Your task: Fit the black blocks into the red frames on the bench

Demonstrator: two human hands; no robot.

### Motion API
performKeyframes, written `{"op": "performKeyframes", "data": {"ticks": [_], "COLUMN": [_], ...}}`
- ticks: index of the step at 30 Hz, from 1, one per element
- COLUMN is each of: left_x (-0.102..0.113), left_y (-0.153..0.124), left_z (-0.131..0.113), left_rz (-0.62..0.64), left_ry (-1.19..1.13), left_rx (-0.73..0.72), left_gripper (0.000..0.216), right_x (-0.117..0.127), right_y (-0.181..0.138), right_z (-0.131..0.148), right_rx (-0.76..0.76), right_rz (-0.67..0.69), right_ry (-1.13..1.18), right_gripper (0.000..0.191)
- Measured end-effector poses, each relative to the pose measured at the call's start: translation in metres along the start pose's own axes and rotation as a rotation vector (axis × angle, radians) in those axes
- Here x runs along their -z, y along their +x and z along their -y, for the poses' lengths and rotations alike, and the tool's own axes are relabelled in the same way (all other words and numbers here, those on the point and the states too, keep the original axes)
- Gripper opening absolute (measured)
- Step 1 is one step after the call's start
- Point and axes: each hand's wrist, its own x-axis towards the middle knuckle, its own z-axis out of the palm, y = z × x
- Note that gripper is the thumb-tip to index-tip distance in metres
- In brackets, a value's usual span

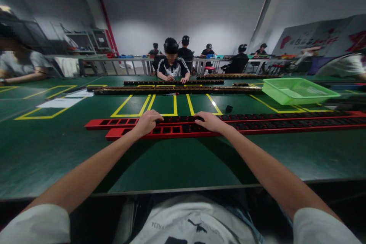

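Note:
Two long red trays (97, 123) with rows of slots lie side by side across the green table in front of me. Many slots to the right hold small black parts (271, 124); the slots at the left end look hollow. My left hand (147, 121) rests on the trays with its fingers curled down and pressed together over the slots. My right hand (210, 120) lies on the trays just to the right, fingers bent onto the black parts. What either hand holds is hidden under the fingers.
A loose black part (228, 108) lies behind the trays. A green plastic basket (297, 90) stands at the right. Black trays (177, 90) lie farther back, where a person (173, 65) sits opposite. Yellow floor-style markings (148, 105) and white paper sheets (61, 102) are on the table.

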Motion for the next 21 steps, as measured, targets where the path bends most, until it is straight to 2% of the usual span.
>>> {"op": "performKeyframes", "data": {"ticks": [4, 9, 13, 17, 21], "left_x": [0.000, 0.001, 0.002, 0.003, 0.003], "left_y": [0.000, 0.001, 0.003, 0.005, 0.005], "left_z": [0.001, -0.001, -0.007, -0.011, -0.011], "left_rz": [-0.003, 0.061, 0.093, 0.243, 0.235], "left_ry": [0.021, 0.032, -0.019, -0.098, -0.101], "left_rx": [0.033, 0.035, -0.038, -0.094, -0.077], "left_gripper": [0.048, 0.048, 0.057, 0.070, 0.071], "right_x": [0.001, 0.003, 0.001, 0.000, 0.000], "right_y": [0.000, -0.001, -0.001, 0.000, 0.000], "right_z": [0.001, 0.003, 0.001, 0.000, -0.001], "right_rx": [0.007, -0.010, 0.001, 0.001, 0.018], "right_rz": [-0.002, 0.005, -0.007, 0.004, -0.004], "right_ry": [0.006, -0.005, 0.007, -0.014, 0.002], "right_gripper": [0.037, 0.035, 0.034, 0.036, 0.037]}}
